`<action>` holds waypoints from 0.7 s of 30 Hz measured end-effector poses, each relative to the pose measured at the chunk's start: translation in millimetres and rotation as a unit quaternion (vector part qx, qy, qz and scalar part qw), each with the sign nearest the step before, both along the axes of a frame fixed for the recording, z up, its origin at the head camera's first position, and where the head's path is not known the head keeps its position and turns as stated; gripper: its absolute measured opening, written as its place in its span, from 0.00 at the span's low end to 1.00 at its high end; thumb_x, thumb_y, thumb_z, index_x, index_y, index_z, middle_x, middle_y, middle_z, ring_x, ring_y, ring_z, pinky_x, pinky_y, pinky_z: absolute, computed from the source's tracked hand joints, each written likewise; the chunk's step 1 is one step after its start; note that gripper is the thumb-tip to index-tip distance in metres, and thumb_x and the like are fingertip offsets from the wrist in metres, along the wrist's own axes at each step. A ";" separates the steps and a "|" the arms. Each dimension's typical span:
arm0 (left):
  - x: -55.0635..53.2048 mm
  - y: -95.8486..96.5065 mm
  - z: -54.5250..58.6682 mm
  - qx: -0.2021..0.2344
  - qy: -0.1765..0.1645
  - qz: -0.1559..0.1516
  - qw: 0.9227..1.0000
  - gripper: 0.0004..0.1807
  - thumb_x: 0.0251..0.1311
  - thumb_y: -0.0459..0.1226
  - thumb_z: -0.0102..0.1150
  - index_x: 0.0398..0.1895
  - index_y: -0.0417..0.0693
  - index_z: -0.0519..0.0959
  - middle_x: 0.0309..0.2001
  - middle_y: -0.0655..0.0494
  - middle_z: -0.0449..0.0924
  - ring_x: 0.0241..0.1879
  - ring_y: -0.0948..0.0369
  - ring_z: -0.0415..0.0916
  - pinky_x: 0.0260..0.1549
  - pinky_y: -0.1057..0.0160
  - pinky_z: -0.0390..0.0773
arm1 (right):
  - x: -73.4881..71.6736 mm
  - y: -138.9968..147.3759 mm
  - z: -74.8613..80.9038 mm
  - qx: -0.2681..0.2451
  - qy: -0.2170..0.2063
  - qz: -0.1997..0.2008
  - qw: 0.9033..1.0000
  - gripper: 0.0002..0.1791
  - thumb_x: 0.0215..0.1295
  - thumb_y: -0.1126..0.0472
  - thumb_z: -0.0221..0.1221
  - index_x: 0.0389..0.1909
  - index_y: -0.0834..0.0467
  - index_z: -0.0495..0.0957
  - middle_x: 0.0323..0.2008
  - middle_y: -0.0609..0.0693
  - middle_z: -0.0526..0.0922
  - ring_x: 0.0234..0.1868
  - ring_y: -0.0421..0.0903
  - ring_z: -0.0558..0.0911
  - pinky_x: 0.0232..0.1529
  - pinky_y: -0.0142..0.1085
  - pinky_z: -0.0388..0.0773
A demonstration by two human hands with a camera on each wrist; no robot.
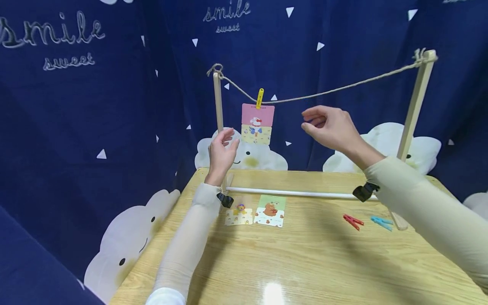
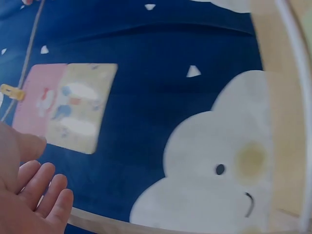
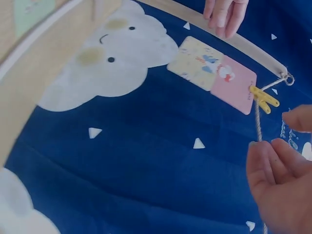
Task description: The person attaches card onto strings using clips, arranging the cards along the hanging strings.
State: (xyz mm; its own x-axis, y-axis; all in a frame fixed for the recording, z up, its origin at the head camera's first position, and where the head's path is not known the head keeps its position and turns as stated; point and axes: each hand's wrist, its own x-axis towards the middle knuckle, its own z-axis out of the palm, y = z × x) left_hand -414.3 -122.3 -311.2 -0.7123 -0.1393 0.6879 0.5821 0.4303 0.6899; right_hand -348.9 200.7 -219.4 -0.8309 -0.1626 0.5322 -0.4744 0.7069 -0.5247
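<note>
A pink-and-yellow card with a white rabbit [image 1: 257,123] hangs from a sagging string [image 1: 328,92], clipped by a yellow clothespin [image 1: 260,98]. Just left of the card, my left hand [image 1: 222,156] is raised with loosely bent fingers and holds nothing. In the left wrist view its fingers [image 2: 46,190] lie apart from the card. To the card's right, my right hand [image 1: 335,129] hovers below the string with fingers loosely curved and nothing in them. From the right wrist view, that hand [image 3: 287,180] overlaps the string beside the yellow clothespin; contact is not visible.
The string is tied between a left wooden post [image 1: 218,101] and a right wooden post [image 1: 417,101], with a white rod [image 1: 297,193] low between them. On the table lie a lion card [image 1: 239,215], a bear card [image 1: 270,209], a red clothespin [image 1: 353,221] and a blue clothespin [image 1: 381,222].
</note>
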 end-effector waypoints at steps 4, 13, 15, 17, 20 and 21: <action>2.8 -3.9 -23.0 -0.023 -0.023 -0.007 0.999 0.23 0.63 0.36 0.70 0.61 0.43 0.81 0.56 0.46 0.86 0.55 0.48 0.82 0.58 0.51 0.78 | 9.9 18.8 -23.4 0.010 -0.004 -0.004 1.000 0.23 0.70 0.47 0.64 0.60 0.54 0.81 0.52 0.52 0.87 0.47 0.47 0.85 0.43 0.27 0.76; 6.0 -20.6 -72.6 -0.063 -0.136 -0.013 0.989 0.26 0.61 0.43 0.73 0.62 0.47 0.81 0.60 0.50 0.83 0.60 0.51 0.79 0.62 0.52 0.73 | 32.9 56.5 -86.2 0.017 -0.029 -0.015 0.999 0.25 0.70 0.46 0.65 0.61 0.56 0.81 0.53 0.55 0.87 0.46 0.51 0.87 0.41 0.21 0.74; 6.9 -23.1 -80.2 -0.080 -0.164 -0.018 0.983 0.28 0.61 0.44 0.73 0.63 0.47 0.80 0.60 0.50 0.83 0.61 0.52 0.78 0.64 0.52 0.73 | 35.7 66.6 -98.2 0.016 -0.031 -0.027 0.999 0.25 0.70 0.46 0.65 0.61 0.56 0.81 0.53 0.54 0.87 0.46 0.52 0.87 0.41 0.20 0.74; 6.7 -25.0 -88.0 -0.105 -0.181 -0.027 0.977 0.28 0.61 0.43 0.73 0.64 0.46 0.80 0.60 0.50 0.84 0.61 0.51 0.78 0.64 0.51 0.72 | 38.8 77.6 -107.5 0.012 -0.036 -0.034 0.999 0.26 0.70 0.45 0.65 0.61 0.57 0.81 0.53 0.55 0.87 0.46 0.51 0.87 0.40 0.19 0.74; 4.8 -27.5 -99.9 -0.142 -0.206 -0.050 0.967 0.28 0.62 0.42 0.73 0.65 0.45 0.79 0.59 0.47 0.84 0.61 0.48 0.78 0.62 0.49 0.74 | 42.6 94.8 -118.8 0.005 -0.045 -0.039 0.998 0.27 0.71 0.44 0.65 0.62 0.58 0.80 0.53 0.58 0.86 0.45 0.41 0.85 0.40 0.18 0.73; 4.2 -28.4 -103.7 -0.152 -0.214 -0.058 0.963 0.29 0.62 0.41 0.73 0.65 0.44 0.79 0.59 0.46 0.84 0.61 0.47 0.78 0.61 0.48 0.75 | 43.9 100.4 -122.3 0.004 -0.049 -0.039 0.998 0.28 0.71 0.45 0.65 0.62 0.58 0.80 0.53 0.58 0.86 0.44 0.36 0.83 0.40 0.17 0.73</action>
State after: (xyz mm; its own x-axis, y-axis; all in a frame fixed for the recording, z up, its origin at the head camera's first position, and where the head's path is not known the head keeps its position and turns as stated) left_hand -410.1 -150.7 -414.9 -0.9381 0.1206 0.3245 0.3295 0.5994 0.7295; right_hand -304.9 301.1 -341.7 -0.8888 -0.0984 0.4476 -0.3644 0.7440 -0.5601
